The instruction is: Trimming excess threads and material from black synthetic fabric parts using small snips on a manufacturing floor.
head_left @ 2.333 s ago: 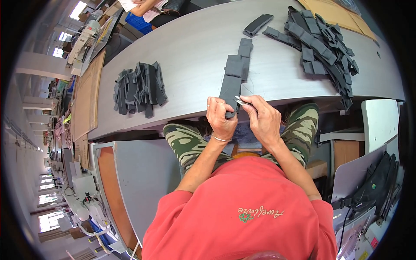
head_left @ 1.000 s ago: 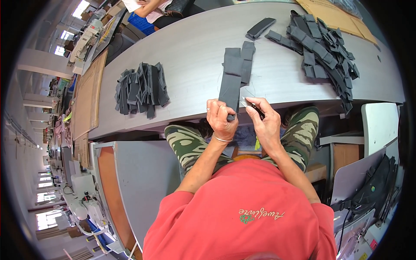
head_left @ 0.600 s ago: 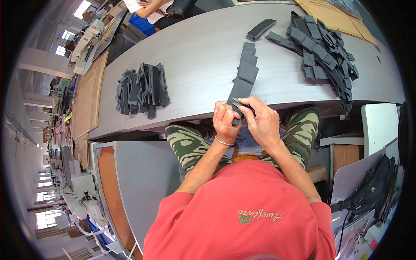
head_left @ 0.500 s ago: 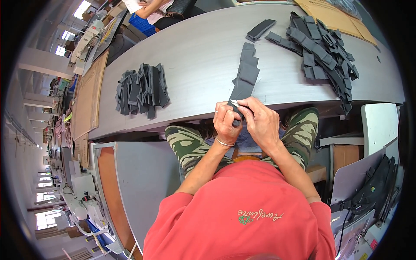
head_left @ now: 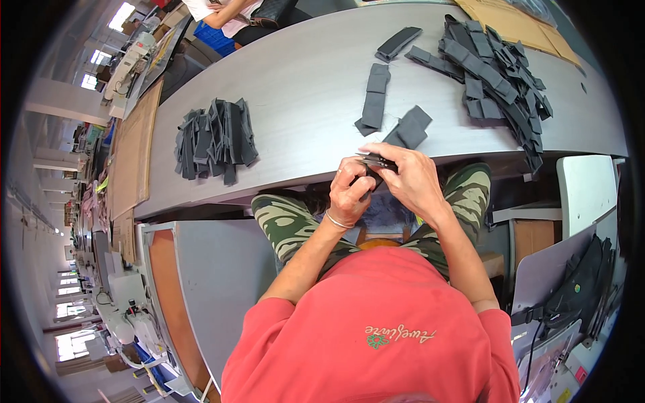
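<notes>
Just over the table's near edge, my left hand is closed on a dark grey folded fabric piece, mostly hidden by its fingers. Close against it, my right hand grips small dark thread snips, their narrow blades pointing at the left hand. A folded fabric length lies just beyond the right fingers; whether it joins the held piece I cannot tell. Farther off is a separate fabric strip, with a short folded piece behind it.
A tangled heap of grey fabric strips lies at the right of the table, partly over its near edge. Stacked fabric pieces sit at the left. Cardboard covers the far right. Another person is across the table.
The fabric strip ahead of my hands has come apart into two lengths, the nearer one shifted right. Dark snips now show in my right hand, which has turned over the left.
</notes>
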Action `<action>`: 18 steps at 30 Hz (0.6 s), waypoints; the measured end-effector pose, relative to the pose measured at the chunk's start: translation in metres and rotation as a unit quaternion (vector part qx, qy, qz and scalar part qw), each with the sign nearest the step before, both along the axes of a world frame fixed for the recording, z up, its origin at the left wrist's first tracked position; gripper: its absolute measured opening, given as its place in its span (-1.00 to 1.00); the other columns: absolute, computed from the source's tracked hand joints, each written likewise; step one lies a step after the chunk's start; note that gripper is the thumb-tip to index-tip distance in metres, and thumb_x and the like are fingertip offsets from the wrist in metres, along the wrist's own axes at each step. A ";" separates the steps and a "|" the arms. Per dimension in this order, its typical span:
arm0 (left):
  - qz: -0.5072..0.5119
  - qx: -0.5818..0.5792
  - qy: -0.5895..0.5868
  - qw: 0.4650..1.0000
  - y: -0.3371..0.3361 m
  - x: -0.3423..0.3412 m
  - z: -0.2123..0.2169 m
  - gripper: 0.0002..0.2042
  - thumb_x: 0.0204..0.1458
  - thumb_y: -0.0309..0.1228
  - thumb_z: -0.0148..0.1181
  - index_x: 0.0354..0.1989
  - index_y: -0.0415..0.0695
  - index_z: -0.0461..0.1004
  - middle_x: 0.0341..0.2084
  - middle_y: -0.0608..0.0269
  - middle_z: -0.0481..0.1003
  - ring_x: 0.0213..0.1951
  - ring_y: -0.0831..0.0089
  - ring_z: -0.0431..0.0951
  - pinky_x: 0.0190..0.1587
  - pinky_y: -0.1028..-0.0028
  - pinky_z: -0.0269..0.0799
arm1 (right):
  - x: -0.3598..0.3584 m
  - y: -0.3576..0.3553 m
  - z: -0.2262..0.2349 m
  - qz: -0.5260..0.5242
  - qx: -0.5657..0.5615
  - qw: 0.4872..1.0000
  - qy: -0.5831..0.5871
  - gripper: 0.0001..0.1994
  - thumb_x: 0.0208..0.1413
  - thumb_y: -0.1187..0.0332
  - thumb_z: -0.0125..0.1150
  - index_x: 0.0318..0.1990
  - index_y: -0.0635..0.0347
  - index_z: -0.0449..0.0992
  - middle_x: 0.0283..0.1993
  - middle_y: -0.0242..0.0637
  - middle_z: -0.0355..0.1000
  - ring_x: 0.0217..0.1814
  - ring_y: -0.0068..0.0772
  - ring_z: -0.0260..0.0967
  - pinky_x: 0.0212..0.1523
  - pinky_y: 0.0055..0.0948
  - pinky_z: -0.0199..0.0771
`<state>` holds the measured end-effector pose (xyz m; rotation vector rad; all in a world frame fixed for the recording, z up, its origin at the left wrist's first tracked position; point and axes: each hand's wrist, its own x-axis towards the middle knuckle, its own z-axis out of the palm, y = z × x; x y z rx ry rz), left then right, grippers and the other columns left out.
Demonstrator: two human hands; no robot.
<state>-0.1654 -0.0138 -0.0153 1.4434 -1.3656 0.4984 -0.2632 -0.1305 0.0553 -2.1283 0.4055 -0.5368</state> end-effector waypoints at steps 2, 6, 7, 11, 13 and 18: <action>-0.031 0.010 -0.004 0.999 0.003 0.000 0.000 -0.71 -0.56 -0.75 0.18 -0.54 -0.21 0.38 -0.46 0.16 0.26 -0.31 0.12 0.43 -0.32 0.30 0.40 | 0.002 -0.003 -0.003 0.010 0.011 0.997 0.076 -0.80 -0.01 0.38 0.15 -0.19 0.02 0.55 -0.41 -0.17 0.51 -0.40 -0.07 0.45 -0.37 -0.24 0.40; -0.055 0.041 -0.020 0.997 0.005 -0.002 0.001 -0.71 -0.59 -0.74 0.18 -0.55 -0.21 0.38 -0.45 0.15 0.27 -0.31 0.11 0.44 -0.32 0.31 0.40 | 0.005 -0.009 -0.012 -0.075 0.081 0.993 0.048 -0.86 0.03 0.29 0.16 -0.32 0.12 0.55 -0.55 -0.13 0.45 -0.45 -0.03 0.42 -0.45 -0.24 0.32; -0.042 0.046 -0.024 0.998 0.007 -0.002 0.002 -0.71 -0.59 -0.74 0.17 -0.55 -0.21 0.38 -0.45 0.15 0.27 -0.31 0.12 0.44 -0.33 0.31 0.40 | 0.005 -0.011 -0.012 -0.104 0.090 0.990 0.041 -0.85 0.05 0.29 0.19 -0.34 0.17 0.53 -0.61 -0.16 0.39 -0.56 -0.18 0.37 -0.48 -0.32 0.28; -0.014 0.036 -0.027 0.999 0.009 0.000 -0.003 -0.68 -0.68 -0.77 0.12 -0.59 -0.19 0.38 -0.47 0.18 0.27 -0.35 0.17 0.42 -0.36 0.34 0.37 | 0.003 -0.029 -0.026 -0.179 0.161 0.964 -0.113 -0.85 0.12 0.33 0.17 -0.34 0.24 0.52 -0.58 -0.37 0.35 -0.50 -0.63 0.18 -0.45 -0.52 0.23; -0.009 0.037 -0.021 0.999 0.011 0.000 -0.003 -0.69 -0.65 -0.77 0.14 -0.58 -0.20 0.37 -0.46 0.17 0.27 -0.34 0.17 0.43 -0.37 0.35 0.37 | -0.004 -0.043 -0.024 -0.232 0.198 0.939 -0.158 -0.85 0.17 0.34 0.13 -0.32 0.25 0.51 -0.47 -0.46 0.37 -0.42 -0.67 0.18 -0.41 -0.57 0.22; 0.023 0.018 0.018 0.999 0.011 0.004 -0.006 -0.69 -0.62 -0.80 0.12 -0.59 -0.21 0.34 -0.48 0.16 0.27 -0.38 0.21 0.41 -0.39 0.38 0.36 | -0.031 -0.071 -0.023 -0.293 0.315 0.871 -0.237 -0.82 0.22 0.31 0.10 -0.35 0.22 0.50 -0.53 -0.62 0.18 -0.55 -0.77 -0.06 -0.56 -0.63 -0.10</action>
